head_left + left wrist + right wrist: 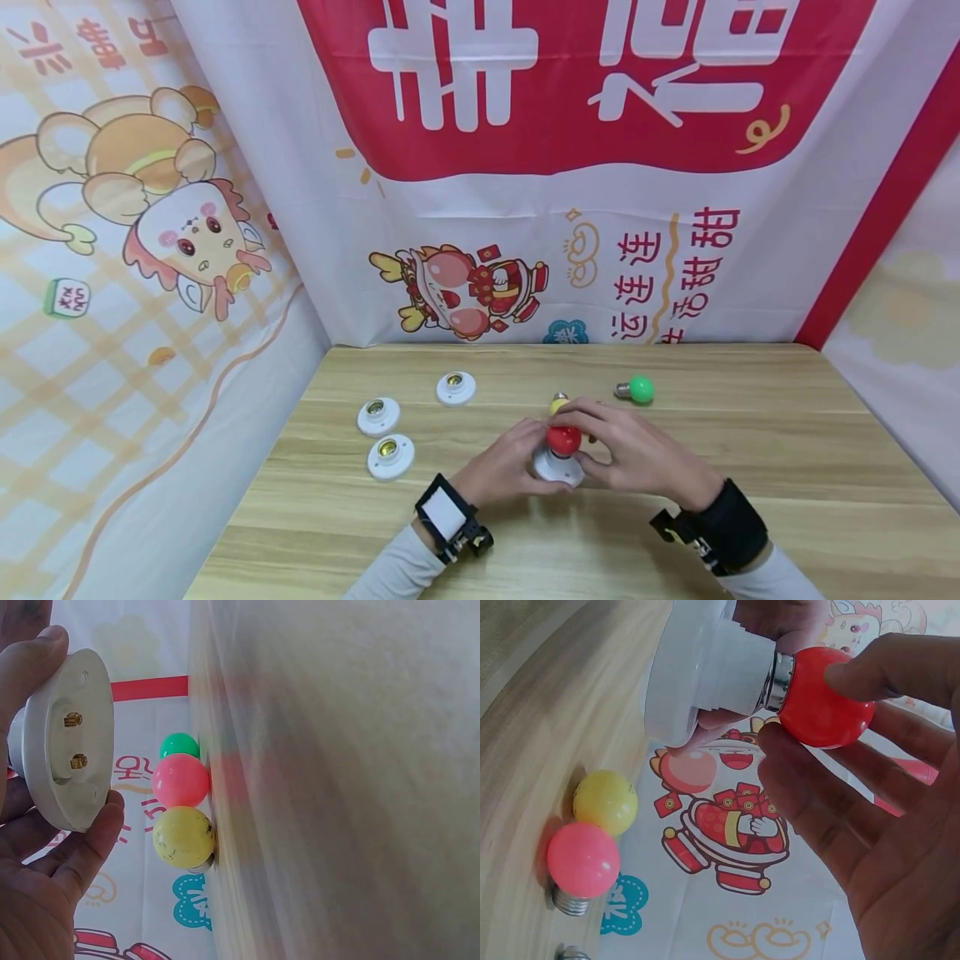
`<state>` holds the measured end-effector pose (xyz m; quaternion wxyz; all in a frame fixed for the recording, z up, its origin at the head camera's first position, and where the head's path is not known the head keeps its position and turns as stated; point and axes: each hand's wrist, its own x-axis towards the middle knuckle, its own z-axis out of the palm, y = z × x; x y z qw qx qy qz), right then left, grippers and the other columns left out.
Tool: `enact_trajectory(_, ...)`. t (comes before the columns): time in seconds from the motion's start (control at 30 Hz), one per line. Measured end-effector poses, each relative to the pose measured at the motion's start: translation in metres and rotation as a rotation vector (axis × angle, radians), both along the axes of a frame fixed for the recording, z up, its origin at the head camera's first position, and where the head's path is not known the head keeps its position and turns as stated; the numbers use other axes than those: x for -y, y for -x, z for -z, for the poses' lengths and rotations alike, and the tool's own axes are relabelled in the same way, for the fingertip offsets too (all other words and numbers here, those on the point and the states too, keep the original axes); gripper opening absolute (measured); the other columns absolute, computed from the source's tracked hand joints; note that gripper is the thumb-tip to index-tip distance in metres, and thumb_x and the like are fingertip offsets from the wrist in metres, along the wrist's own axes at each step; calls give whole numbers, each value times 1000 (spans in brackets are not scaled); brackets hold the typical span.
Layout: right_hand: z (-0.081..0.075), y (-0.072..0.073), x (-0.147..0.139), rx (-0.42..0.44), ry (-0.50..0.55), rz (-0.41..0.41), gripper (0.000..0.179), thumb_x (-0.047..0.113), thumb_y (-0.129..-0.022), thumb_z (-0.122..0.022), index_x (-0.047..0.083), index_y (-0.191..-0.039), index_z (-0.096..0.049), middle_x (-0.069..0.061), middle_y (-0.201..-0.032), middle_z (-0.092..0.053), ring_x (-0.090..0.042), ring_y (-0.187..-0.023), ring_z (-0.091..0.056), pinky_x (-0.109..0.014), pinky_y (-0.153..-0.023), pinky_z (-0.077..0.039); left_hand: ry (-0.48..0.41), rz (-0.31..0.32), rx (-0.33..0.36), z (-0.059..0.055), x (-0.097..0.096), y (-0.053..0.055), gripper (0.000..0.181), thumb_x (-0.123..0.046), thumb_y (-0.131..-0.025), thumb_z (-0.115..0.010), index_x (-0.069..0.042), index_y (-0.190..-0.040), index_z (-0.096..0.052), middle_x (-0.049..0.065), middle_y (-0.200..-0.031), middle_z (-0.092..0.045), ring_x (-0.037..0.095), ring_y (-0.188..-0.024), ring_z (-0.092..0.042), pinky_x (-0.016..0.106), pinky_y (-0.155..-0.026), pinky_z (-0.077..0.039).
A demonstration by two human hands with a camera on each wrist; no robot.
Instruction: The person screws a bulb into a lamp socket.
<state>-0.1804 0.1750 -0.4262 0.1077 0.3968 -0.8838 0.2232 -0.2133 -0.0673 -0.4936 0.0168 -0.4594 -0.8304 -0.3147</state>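
Observation:
Above the table, my left hand (506, 468) grips a round white lamp holder (551, 472) by its rim. Its underside, with two brass-coloured terminals, faces the left wrist camera, tipped well off level there. At the holder's mouth sits a red light bulb (829, 701), its metal base partly inside the white collar (735, 671). My right hand (637, 450) holds this bulb, the thumb pressed on the glass and fingers around its other side. How far the thread is in cannot be told.
Three more white lamp holders (378, 417) lie on the left of the wooden table (315, 517). Behind the hands lie a yellow bulb (184, 837) and a pink bulb (583, 859). Farther right rests a green bulb (641, 389). A printed cloth (465, 200) hangs along the back edge.

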Motion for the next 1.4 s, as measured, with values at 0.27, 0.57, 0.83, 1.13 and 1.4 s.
enact_trajectory(0.27, 0, 0, 2, -2, 3, 78, 51, 31, -84, -93, 17, -128, -70, 4, -118, -72, -8, -97, -71, -26, -85, -66, 8, 0, 4, 1, -2, -1, 81, -38, -90, -87, -17, -158, -49, 1, -151, -62, 13, -131, -60, 23, -111, -54)
enact_trajectory(0.57, 1, 0, 0, 43, 6, 83, 68, 44, -84, -91, 17, -140, -62, -1, -135, -68, -10, -102, -71, -30, -83, -67, 2, -12, -22, 0, -2, -2, 79, -36, -89, -88, -13, -155, -52, 4, -149, -63, 15, -131, -61, 24, -110, -55)
enact_trajectory(0.83, -1, -3, -4, 44, 13, 17, 58, 15, -88, -86, 21, -142, -65, 1, -142, -66, -12, -114, -68, -34, -88, -66, -38, -3, -8, -2, -1, -1, 85, -34, -88, -90, -14, -159, -48, 5, -154, -60, 17, -138, -59, 26, -114, -53)
enact_trajectory(1.13, -4, -3, -3, 51, 36, 61, 49, 25, -86, -91, 18, -130, -69, 2, -124, -70, -10, -94, -70, -29, -79, -66, -37, 0, 15, -2, -2, -2, 82, -35, -87, -90, -14, -156, -51, 4, -150, -63, 14, -133, -60, 23, -111, -54)
enact_trajectory(1.4, -1, -1, -3, 34, -3, 127, 50, 42, -87, -89, 15, -124, -68, 4, -111, -72, -12, -93, -73, -23, -80, -64, -14, -8, 20, -1, -3, -3, 77, -36, -87, -90, -14, -153, -55, 3, -146, -65, 12, -129, -60, 20, -108, -54)
